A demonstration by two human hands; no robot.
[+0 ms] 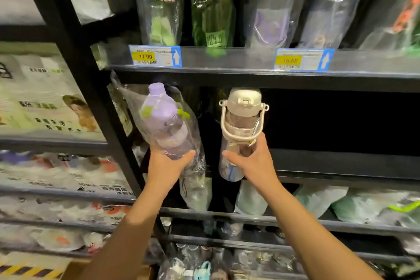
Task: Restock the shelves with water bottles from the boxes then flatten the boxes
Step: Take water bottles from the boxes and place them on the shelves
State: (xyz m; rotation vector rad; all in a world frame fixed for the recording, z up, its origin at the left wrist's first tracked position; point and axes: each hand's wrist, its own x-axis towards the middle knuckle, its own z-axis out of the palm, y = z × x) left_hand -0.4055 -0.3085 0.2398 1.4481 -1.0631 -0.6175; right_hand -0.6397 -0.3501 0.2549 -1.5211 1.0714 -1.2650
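My left hand [167, 167] grips the lower body of a purple water bottle [162, 120] wrapped in a clear plastic bag, tilted left in front of the middle shelf opening. My right hand [252, 163] grips a clear bottle with a beige lid and carry handle [242, 118], held upright. Both bottles are at the left end of a dark black shelf [341, 166], whose space to the right looks dark with nothing visible in it.
The shelf above holds several bagged bottles [159, 2] behind price tags 17.00 [154, 55] and 18.00 [303, 59]. Green-tinted bagged bottles [318, 200] lie on the shelf below. A black upright post [91, 79] separates a left bay of packaged goods.
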